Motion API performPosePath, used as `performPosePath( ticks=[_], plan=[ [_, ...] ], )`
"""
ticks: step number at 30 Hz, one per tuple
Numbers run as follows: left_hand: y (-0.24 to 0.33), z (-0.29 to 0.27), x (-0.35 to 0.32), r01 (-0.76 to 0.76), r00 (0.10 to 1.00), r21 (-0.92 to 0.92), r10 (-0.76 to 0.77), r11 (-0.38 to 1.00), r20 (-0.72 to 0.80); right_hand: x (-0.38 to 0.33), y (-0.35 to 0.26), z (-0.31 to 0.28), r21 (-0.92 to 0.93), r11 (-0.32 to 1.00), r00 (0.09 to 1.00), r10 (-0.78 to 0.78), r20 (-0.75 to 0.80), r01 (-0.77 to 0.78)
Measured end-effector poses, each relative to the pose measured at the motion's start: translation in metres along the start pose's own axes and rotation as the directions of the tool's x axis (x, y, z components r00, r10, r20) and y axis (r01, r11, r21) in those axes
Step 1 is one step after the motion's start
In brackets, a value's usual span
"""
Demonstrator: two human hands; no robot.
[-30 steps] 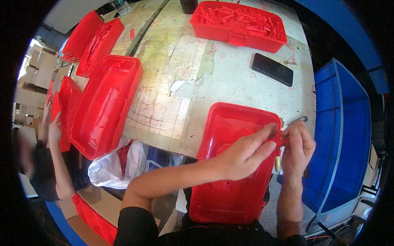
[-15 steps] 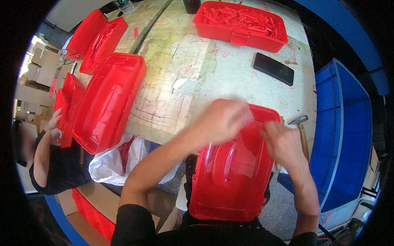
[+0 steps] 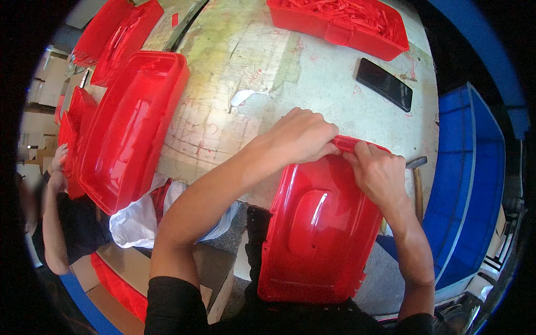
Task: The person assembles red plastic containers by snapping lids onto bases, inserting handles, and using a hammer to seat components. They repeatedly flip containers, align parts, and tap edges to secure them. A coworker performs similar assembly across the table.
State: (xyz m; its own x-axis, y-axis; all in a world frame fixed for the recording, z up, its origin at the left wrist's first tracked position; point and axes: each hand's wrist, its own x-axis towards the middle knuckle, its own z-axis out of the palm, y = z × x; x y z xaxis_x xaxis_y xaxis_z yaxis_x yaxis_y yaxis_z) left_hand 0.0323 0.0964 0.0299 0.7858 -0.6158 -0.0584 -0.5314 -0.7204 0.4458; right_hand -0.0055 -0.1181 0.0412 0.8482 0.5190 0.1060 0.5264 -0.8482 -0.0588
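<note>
Left hand [image 3: 301, 137] and right hand [image 3: 379, 173] both pinch the far edge of a red plastic lid [image 3: 321, 229], fingers curled tight over its rim (hands nearly touching each other). Lid tilts from the table [image 3: 312, 84] edge down toward the person's lap. On the table: black phone [image 3: 384, 84], red bin of small red parts [image 3: 340, 22], second red lid [image 3: 125, 128] at left. Blue crate [image 3: 463, 184] stands to the right.

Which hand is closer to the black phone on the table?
Right. The right hand grips the red lid's far edge just below the black phone; the left hand sits farther left.
</note>
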Motion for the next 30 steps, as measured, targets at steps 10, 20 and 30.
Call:
performPosePath(
  ticks=[10,20,30],
  plan=[
    [0.005,-0.001,0.007,-0.062,0.997,0.103,0.066,0.993,-0.038,-0.003,-0.02,0.012,0.055,0.986,0.973,0.164,-0.161,-0.157],
    [0.01,-0.001,0.016,-0.025,0.999,0.108,0.022,0.994,0.029,0.016,-0.012,-0.014,-0.2,0.979,0.979,0.063,0.193,-0.023],
    [0.016,0.0,0.018,0.02,1.0,0.131,-0.018,0.991,-0.016,0.0,-0.014,0.02,0.002,0.98,0.978,0.2,-0.06,-0.2]
  ],
)
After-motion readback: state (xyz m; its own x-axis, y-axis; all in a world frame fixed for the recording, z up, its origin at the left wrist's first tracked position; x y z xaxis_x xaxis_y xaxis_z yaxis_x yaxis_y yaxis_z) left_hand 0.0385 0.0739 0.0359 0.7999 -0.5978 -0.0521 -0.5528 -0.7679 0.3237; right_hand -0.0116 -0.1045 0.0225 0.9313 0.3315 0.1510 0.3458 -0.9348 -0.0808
